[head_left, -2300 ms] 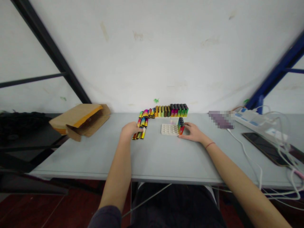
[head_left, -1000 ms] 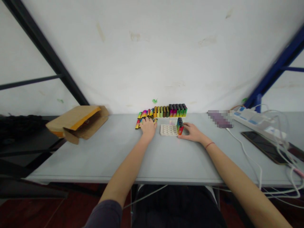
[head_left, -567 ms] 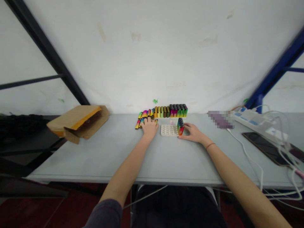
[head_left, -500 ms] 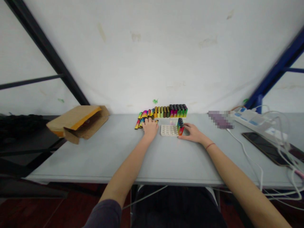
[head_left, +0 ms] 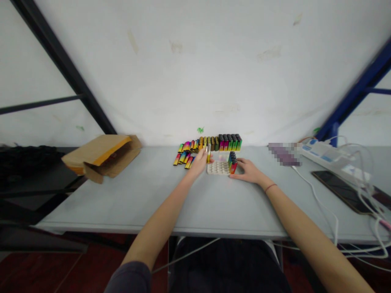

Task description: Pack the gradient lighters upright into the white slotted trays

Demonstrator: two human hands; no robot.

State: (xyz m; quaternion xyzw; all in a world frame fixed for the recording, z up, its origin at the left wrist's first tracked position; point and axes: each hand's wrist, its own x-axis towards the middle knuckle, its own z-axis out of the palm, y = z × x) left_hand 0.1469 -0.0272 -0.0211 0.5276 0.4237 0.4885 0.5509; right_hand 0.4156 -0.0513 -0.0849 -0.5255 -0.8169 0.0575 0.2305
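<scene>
A small slim tube (head_left: 208, 156), yellowish with a shiny top, is held upright in my left hand (head_left: 200, 160) just over the left edge of the white tray (head_left: 217, 167). The tray has rows of round holes, and a row of colourful black-topped tubes (head_left: 232, 162) stands at its right end. My right hand (head_left: 249, 171) is curved round that right end, thumb in front and fingers behind, holding the tray. Several colourful tubes (head_left: 184, 158) lie loose left of my left hand. Exact kind of the tubes is too small to tell.
Upright tubes with dark tops (head_left: 230, 142) and yellow-topped tubes (head_left: 209, 142) stand along the wall. An opened cardboard box (head_left: 100, 152) lies at the left. At the right are a phone (head_left: 340, 191), a power strip (head_left: 330, 156) and white cables (head_left: 317, 199).
My left hand has moved right from the loose tubes to the tray's left edge, now with one tube upright in its fingers. My right hand has stayed at the tray.
</scene>
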